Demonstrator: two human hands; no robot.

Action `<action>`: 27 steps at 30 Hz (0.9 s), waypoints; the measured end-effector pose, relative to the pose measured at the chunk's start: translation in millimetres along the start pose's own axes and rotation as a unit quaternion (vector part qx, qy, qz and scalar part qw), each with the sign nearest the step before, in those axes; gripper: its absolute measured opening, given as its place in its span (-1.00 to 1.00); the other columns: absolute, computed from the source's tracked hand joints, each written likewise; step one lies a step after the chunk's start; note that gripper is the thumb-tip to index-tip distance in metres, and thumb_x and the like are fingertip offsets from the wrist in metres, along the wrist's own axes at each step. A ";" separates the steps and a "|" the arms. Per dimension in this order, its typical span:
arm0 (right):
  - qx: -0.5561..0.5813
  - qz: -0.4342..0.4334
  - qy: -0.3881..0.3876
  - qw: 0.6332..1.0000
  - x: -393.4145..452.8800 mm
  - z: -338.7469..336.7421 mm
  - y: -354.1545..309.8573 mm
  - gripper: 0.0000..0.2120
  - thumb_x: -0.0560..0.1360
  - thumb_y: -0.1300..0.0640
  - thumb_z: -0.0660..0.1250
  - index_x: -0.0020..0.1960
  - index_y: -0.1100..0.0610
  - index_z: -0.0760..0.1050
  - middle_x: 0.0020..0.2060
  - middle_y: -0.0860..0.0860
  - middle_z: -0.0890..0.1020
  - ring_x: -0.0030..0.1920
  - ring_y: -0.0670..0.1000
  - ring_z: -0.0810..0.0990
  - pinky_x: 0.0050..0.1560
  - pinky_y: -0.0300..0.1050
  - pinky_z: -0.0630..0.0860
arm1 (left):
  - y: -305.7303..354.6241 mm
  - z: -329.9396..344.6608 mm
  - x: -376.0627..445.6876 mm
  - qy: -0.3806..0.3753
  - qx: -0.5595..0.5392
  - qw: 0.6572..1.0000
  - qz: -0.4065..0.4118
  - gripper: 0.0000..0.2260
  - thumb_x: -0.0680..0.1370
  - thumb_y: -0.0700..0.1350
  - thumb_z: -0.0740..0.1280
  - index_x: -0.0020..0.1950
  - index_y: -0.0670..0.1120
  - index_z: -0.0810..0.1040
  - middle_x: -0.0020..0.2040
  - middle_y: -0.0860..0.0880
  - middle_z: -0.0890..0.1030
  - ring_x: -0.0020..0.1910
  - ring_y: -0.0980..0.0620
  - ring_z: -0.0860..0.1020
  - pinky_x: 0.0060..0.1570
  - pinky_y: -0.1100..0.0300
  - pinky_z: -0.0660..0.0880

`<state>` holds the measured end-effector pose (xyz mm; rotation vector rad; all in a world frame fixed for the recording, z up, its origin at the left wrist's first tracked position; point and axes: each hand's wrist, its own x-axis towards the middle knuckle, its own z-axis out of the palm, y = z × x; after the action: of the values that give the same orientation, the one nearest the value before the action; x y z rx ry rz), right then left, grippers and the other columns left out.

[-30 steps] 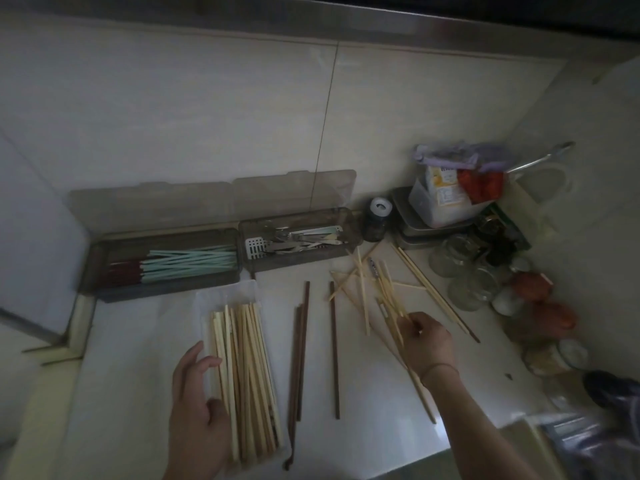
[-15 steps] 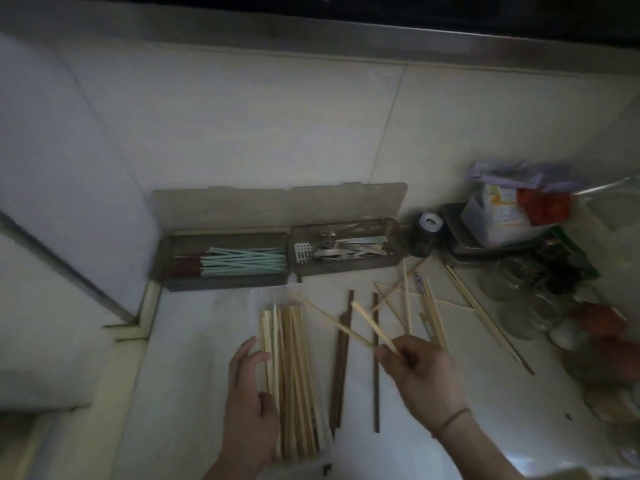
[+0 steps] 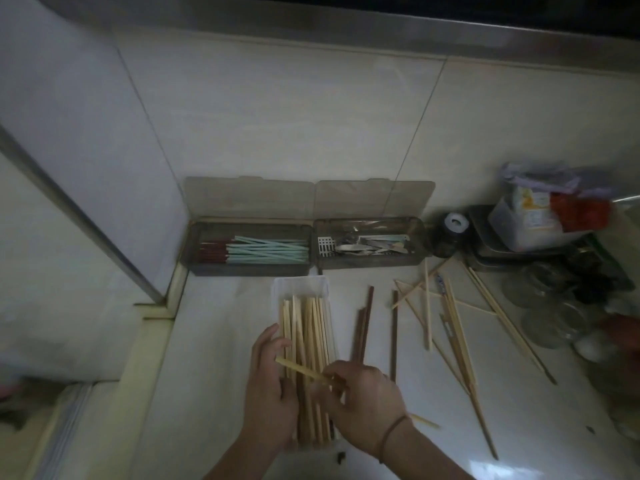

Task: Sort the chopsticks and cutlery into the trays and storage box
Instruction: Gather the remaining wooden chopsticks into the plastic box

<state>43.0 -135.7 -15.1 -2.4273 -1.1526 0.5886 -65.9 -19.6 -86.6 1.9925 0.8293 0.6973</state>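
A clear tray [image 3: 300,285] on the counter holds several light bamboo chopsticks [image 3: 304,327]. My left hand [image 3: 268,386] rests on the tray's left side with relaxed fingers. My right hand [image 3: 363,400] pinches a light bamboo chopstick [image 3: 299,368], held crosswise over the tray. Dark brown chopsticks [image 3: 365,323] lie just right of the tray. More light chopsticks [image 3: 450,317] are scattered further right. The grey storage box [image 3: 249,268] at the wall holds mint-green chopsticks [image 3: 266,251]; its right compartment [image 3: 370,263] holds metal cutlery [image 3: 367,244].
Jars, glasses and containers [image 3: 547,230] crowd the counter's right side. A small dark bottle [image 3: 450,233] stands beside the storage box. The tiled wall is behind, and a corner ledge [image 3: 156,310] lies to the left.
My right hand has carried the light chopstick left from the scattered pile to above the tray. The left hand stays at the tray's side. The camera view shifted.
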 end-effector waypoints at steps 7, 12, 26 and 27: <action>0.384 0.076 0.097 0.915 20.6 -35.3 -6.5 -0.71 0.62 0.28 0.10 0.16 -0.10 0.35 -0.22 0.15 0.50 -0.38 -0.10 0.49 -0.37 -0.24 0.51 | -0.6 1.0 -0.1 0.006 0.004 1.000 -0.012 -0.33 0.24 -0.53 0.18 0.16 0.09 0.39 0.40 0.11 0.30 0.40 0.41 0.20 0.32 0.53 0.15; 0.537 0.050 0.115 0.834 44.4 -39.7 -28.5 -0.84 0.60 0.37 0.09 0.00 0.16 0.38 -0.14 0.11 0.44 -0.29 0.14 0.55 -0.18 0.16 0.60 | 0.5 1.6 -0.2 0.005 0.009 1.000 -0.003 -0.34 0.22 -0.56 0.17 0.17 0.02 0.40 0.41 0.04 0.32 0.40 0.44 0.18 0.27 0.57 0.16; -0.323 -0.148 -0.085 0.931 49.1 25.2 0.9 -0.69 0.48 -0.04 0.23 0.17 0.02 0.47 0.15 0.01 0.56 0.49 0.18 -0.04 0.26 0.49 -0.44 | 1.3 -0.2 0.1 -0.004 0.004 1.000 -0.004 -0.46 0.25 -0.44 0.14 0.17 -0.08 0.44 0.43 -0.01 0.33 0.43 0.37 0.19 0.31 0.55 0.13; -0.318 -0.157 -0.086 0.931 47.6 24.6 2.2 -0.68 0.49 -0.07 0.21 0.18 0.02 0.48 0.17 0.00 0.55 0.50 0.17 -0.05 0.27 0.49 -0.44 | 0.8 -0.2 0.0 -0.005 0.003 1.000 -0.002 -0.46 0.24 -0.40 0.12 0.17 -0.08 0.45 0.42 -0.01 0.33 0.44 0.36 0.19 0.32 0.54 0.13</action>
<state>58.8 -95.3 -46.5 -2.6305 -2.0175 0.3655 -65.8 -19.8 -85.9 1.9981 0.8304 0.6819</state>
